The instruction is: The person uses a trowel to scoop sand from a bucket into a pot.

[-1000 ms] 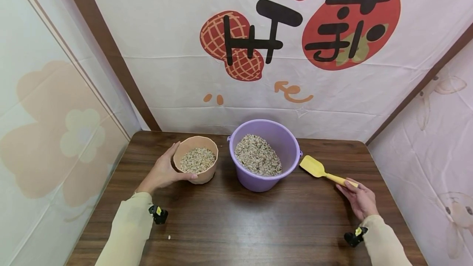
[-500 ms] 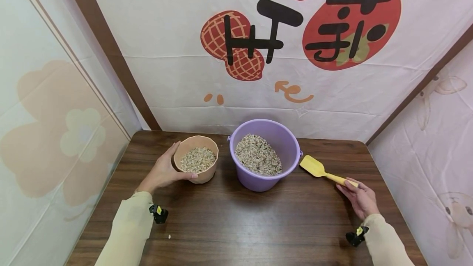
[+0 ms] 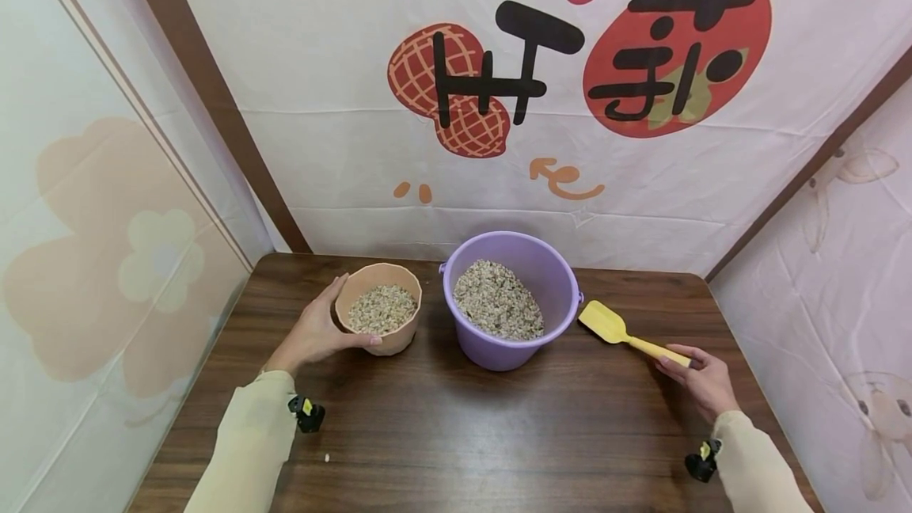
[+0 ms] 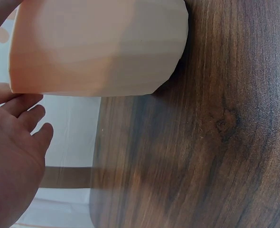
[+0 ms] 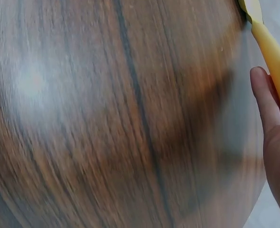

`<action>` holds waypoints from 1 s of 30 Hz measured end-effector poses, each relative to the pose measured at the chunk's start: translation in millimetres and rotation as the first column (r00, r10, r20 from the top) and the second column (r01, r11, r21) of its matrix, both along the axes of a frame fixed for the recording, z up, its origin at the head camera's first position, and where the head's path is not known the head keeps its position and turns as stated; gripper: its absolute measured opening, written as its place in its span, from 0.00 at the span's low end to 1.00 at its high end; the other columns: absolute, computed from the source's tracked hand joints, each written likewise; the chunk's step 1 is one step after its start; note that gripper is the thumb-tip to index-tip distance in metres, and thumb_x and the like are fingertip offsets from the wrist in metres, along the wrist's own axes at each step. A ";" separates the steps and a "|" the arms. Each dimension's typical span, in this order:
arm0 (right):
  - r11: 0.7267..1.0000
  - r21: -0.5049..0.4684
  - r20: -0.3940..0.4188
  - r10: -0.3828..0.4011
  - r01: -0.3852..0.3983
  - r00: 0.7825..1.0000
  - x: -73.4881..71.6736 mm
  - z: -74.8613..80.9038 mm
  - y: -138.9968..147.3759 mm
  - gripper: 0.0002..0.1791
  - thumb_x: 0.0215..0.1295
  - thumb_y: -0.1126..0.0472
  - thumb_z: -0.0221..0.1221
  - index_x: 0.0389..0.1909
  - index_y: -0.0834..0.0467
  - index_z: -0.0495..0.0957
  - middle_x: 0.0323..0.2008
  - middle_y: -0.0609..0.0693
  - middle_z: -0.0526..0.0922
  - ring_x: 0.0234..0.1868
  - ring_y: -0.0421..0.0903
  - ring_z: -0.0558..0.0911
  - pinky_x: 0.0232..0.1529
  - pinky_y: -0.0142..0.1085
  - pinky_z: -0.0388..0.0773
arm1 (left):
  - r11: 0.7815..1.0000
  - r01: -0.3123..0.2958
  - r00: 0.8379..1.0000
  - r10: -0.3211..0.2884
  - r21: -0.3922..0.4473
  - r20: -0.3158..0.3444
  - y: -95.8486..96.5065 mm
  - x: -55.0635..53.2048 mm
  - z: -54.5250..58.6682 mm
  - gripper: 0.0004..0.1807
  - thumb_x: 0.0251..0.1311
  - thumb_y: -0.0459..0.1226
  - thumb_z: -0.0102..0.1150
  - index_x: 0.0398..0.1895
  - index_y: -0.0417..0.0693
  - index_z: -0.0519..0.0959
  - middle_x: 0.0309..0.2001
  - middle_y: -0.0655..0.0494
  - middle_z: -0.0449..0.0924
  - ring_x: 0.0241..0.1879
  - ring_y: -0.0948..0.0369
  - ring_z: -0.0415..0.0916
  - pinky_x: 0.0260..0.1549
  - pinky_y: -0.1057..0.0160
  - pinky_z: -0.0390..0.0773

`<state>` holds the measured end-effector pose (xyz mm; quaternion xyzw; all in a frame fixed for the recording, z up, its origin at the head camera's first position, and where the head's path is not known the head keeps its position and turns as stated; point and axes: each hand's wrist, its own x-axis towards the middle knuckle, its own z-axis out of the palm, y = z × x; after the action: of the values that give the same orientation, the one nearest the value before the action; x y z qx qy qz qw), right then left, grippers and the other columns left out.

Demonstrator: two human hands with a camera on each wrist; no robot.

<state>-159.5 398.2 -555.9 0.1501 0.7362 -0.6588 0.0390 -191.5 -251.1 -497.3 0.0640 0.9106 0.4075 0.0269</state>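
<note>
A peach faceted pot (image 3: pixel 399 339) stands upright at the left of the table, holding pale grains (image 3: pixel 382 309). My left hand (image 3: pixel 313 327) grips it, thumb along the near side and fingers around the far left. In the left wrist view, fingertips (image 4: pixel 28 102) curl at the rim of the pot (image 4: pixel 97 52). To the right, a yellow scoop (image 3: pixel 604 321) has its blade toward the bucket, and my right hand (image 3: pixel 701 382) holds the end of its handle. The right wrist view has the scoop handle (image 5: pixel 275 64) between thumb and finger of the right hand (image 5: pixel 277 152).
Between the hands, a purple bucket (image 3: pixel 492 351) filled partway with speckled grains (image 3: pixel 499 299) stands near the back edge of the brown wooden table (image 3: pixel 484 434). One loose grain (image 3: pixel 327 457) lies near the left sleeve. A printed cloth (image 3: pixel 342 149) hangs behind.
My right hand and wrist have shifted slightly to the right, toward the end of the handle, while the scoop stays in place. The left hand, pot and bucket have not moved.
</note>
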 end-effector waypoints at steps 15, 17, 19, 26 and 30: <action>0.964 0.267 0.026 -0.006 -0.001 1.000 9.1 -3.0 14.1 0.36 0.63 0.61 0.71 0.65 0.75 0.69 0.47 0.57 0.84 0.37 0.34 0.85 0.42 0.35 0.85 | 1.000 -0.002 1.000 0.002 -0.008 0.001 1.3 0.9 1.5 0.74 0.36 0.58 0.84 0.81 0.37 0.47 0.78 0.34 0.48 0.75 0.37 0.49 0.69 0.35 0.57; 0.958 0.288 0.033 -0.009 -0.001 0.999 10.0 -2.5 14.7 0.37 0.62 0.59 0.72 0.65 0.75 0.69 0.49 0.60 0.84 0.37 0.31 0.84 0.42 0.34 0.85 | 1.000 -0.002 1.000 0.002 -0.011 0.000 1.2 0.7 1.1 0.74 0.36 0.58 0.84 0.81 0.38 0.48 0.78 0.33 0.48 0.75 0.37 0.49 0.69 0.35 0.57; 0.951 0.311 0.037 -0.010 -0.002 0.999 10.5 -2.6 15.8 0.37 0.62 0.58 0.72 0.65 0.74 0.70 0.50 0.61 0.83 0.37 0.30 0.82 0.41 0.34 0.85 | 1.000 -0.002 1.000 0.002 -0.015 -0.001 0.9 0.3 0.6 0.74 0.36 0.58 0.84 0.81 0.38 0.47 0.78 0.33 0.48 0.75 0.37 0.49 0.69 0.35 0.57; 0.940 0.340 0.041 -0.013 -0.001 0.999 10.3 -3.3 19.2 0.36 0.61 0.60 0.73 0.63 0.75 0.71 0.50 0.63 0.83 0.37 0.29 0.82 0.40 0.34 0.85 | 1.000 -0.007 1.000 0.007 -0.008 0.004 0.7 0.4 0.5 0.75 0.36 0.58 0.84 0.81 0.38 0.47 0.78 0.33 0.48 0.75 0.37 0.49 0.69 0.35 0.57; 0.932 0.362 0.053 -0.010 -0.010 0.999 10.2 -1.4 20.4 0.36 0.60 0.58 0.74 0.62 0.75 0.72 0.51 0.65 0.83 0.36 0.29 0.81 0.39 0.34 0.85 | 1.000 -0.007 1.000 0.007 -0.006 0.012 0.7 0.9 1.3 0.75 0.36 0.58 0.84 0.81 0.39 0.47 0.78 0.33 0.47 0.75 0.36 0.49 0.69 0.35 0.57</action>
<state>-149.4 418.6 -557.4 0.1725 0.8437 -0.5074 0.0307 -190.6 -250.4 -496.0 0.0580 0.9119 0.4052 0.0313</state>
